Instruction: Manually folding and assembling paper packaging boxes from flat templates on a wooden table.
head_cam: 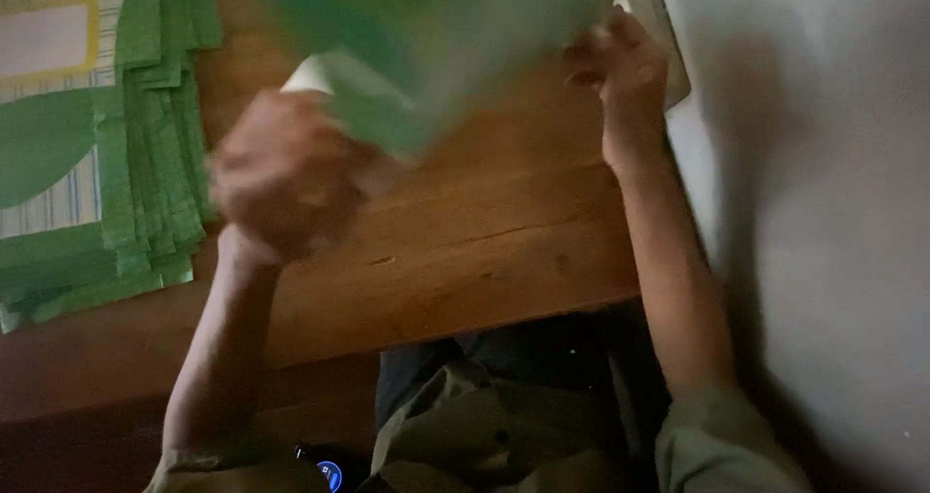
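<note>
Here both hands hold one large green sheet (426, 38) up above the wooden table (484, 251), over its far edge, and the sheet is badly blurred. The left hand (286, 173) is curled into a fist, closed on the sheet's lower left corner; blur hides the exact way the fingers sit. The right hand (625, 67) pinches the sheet's right edge, fingers folded together on it, close to the pale wall (823, 212) that runs along the table's right side. A pale underside of the sheet shows just above the left hand. On the left side of the table lies a stack of green cut paper pieces (155, 193), fanned out, partly over a striped sheet with a yellow-framed label (48, 38) at the far left corner. Olive sleeves (717, 445) show at the table's near edge.
</note>
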